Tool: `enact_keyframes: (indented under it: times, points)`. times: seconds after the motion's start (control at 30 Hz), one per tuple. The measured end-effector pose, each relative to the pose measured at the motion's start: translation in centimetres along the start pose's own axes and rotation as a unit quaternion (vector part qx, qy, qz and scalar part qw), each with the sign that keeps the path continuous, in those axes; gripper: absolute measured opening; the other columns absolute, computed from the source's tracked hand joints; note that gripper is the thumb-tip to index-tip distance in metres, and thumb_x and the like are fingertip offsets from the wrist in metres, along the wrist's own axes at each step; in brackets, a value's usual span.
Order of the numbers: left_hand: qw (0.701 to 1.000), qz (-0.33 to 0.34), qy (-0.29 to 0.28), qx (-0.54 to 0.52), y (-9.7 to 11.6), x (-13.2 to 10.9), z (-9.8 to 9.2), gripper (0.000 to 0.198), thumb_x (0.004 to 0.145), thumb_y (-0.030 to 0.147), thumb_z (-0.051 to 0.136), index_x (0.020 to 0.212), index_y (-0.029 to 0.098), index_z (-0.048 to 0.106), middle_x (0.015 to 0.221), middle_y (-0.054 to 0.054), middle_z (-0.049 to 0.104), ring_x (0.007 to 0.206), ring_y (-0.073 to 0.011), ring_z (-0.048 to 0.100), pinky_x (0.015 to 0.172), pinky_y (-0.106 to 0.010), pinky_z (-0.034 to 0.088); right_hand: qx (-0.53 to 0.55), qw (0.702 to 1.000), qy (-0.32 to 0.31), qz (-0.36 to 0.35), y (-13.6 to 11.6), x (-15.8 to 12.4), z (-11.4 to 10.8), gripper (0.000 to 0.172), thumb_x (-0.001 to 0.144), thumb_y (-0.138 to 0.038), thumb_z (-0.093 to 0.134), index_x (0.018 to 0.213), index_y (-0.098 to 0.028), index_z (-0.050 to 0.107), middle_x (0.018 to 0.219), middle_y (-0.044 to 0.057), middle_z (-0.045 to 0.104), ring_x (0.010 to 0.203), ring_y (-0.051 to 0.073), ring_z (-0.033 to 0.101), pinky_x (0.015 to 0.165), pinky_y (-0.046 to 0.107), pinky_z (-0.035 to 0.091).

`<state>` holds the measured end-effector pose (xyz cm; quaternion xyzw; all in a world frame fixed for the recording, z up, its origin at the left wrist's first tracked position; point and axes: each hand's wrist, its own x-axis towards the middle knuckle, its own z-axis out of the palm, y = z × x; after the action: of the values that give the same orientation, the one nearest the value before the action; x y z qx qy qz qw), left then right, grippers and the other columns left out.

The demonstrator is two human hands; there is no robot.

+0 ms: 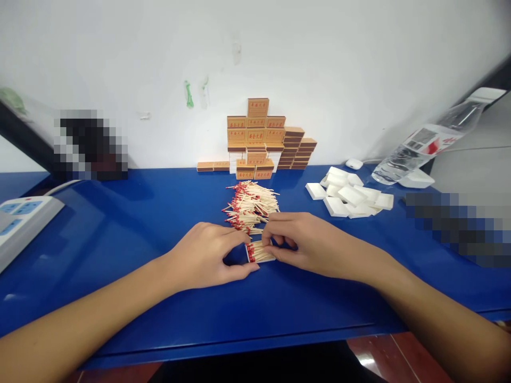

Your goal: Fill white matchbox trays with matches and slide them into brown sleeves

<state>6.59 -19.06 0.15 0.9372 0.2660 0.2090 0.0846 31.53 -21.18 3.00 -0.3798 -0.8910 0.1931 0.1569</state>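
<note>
A small white tray of red-tipped matches (261, 251) lies on the blue table (159, 298) between my hands. My left hand (207, 255) pinches the tray's left end with thumb and forefinger. My right hand (297, 242) is closed over its right end, fingertips pressing on the matches. Just behind the tray lies a loose heap of red-tipped matches (251, 205).
Brown matchbox sleeves (259, 138) are stacked against the white wall. Several empty white trays (351, 197) lie at the right, with a tilted water bottle (423, 143) behind them. A power strip (19, 218) sits at the left edge.
</note>
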Motion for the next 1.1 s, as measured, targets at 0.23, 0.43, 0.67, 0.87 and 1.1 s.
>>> enact_keyframes:
  times: [0.23, 0.43, 0.67, 0.87, 1.1]
  points:
    - [1.0, 0.003, -0.006, 0.0, -0.08, -0.12, 0.02, 0.03, 0.092, 0.046, 0.07, 0.097, 0.016, 0.074, 0.064, 0.004, 0.062, 0.052, -0.0118, 0.056, 0.053, -0.026, 0.04, 0.006, 1.0, 0.009, 0.014, -0.51, 0.0, 0.34, 0.008, 0.091, -0.013, 0.062, 0.091, -0.02, 0.062, 0.086, -0.001, 0.065, 0.07, 0.013, 0.054, 0.064, 0.027, 0.037]
    - [1.0, -0.003, -0.009, 0.001, 0.0, -0.06, -0.02, 0.03, 0.092, 0.047, 0.071, 0.094, 0.017, 0.074, 0.064, 0.003, 0.063, 0.053, -0.012, 0.057, 0.053, -0.025, 0.04, -0.003, 1.0, 0.002, -0.001, -0.74, -0.07, 0.21, 0.011, 0.092, -0.013, 0.062, 0.085, -0.02, 0.064, 0.082, -0.001, 0.064, 0.07, 0.013, 0.054, 0.064, 0.027, 0.036]
    - [1.0, -0.007, -0.01, -0.003, -0.03, -0.05, -0.03, 0.03, 0.09, 0.046, 0.072, 0.098, 0.017, 0.074, 0.063, 0.004, 0.062, 0.052, -0.012, 0.057, 0.053, -0.025, 0.039, -0.002, 1.0, 0.023, -0.02, -0.5, 0.1, 0.61, 0.01, 0.095, -0.015, 0.06, 0.096, -0.018, 0.069, 0.09, 0.001, 0.066, 0.071, 0.012, 0.056, 0.064, 0.027, 0.038]
    - [1.0, -0.01, -0.015, -0.001, -0.03, -0.01, 0.01, 0.031, 0.09, 0.047, 0.072, 0.094, 0.016, 0.074, 0.062, 0.004, 0.06, 0.052, -0.0122, 0.056, 0.052, -0.026, 0.038, 0.002, 0.999, 0.022, -0.028, -0.36, 0.09, 0.86, 0.013, 0.095, -0.014, 0.061, 0.098, -0.018, 0.073, 0.089, 0.002, 0.066, 0.074, 0.013, 0.058, 0.065, 0.027, 0.04]
    - [1.0, -0.015, -0.021, 0.001, -0.07, -0.01, 0.07, 0.031, 0.09, 0.047, 0.072, 0.088, 0.016, 0.071, 0.062, 0.004, 0.059, 0.053, -0.0118, 0.055, 0.052, -0.026, 0.038, 0.007, 0.999, 0.014, -0.035, -0.29, 0.0, 0.79, 0.015, 0.096, -0.013, 0.059, 0.096, -0.018, 0.073, 0.087, 0.002, 0.066, 0.073, 0.014, 0.058, 0.066, 0.028, 0.041]
